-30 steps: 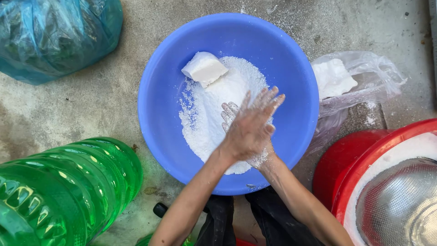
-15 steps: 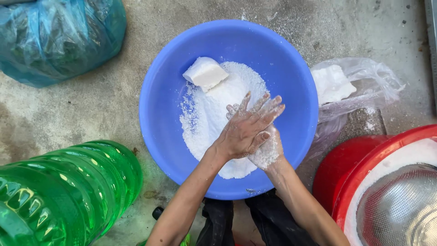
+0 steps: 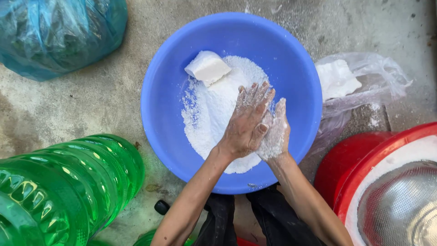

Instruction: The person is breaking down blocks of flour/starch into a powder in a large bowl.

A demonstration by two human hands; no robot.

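White powder (image 3: 214, 114) under left hand (image 3: 248, 123)

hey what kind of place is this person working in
Probably an outdoor yard or a rough floor-level work spot, not a kitchen counter. The blue basin of white powder sits directly on bare, stained concrete ground, with a big green water jug lying beside it.
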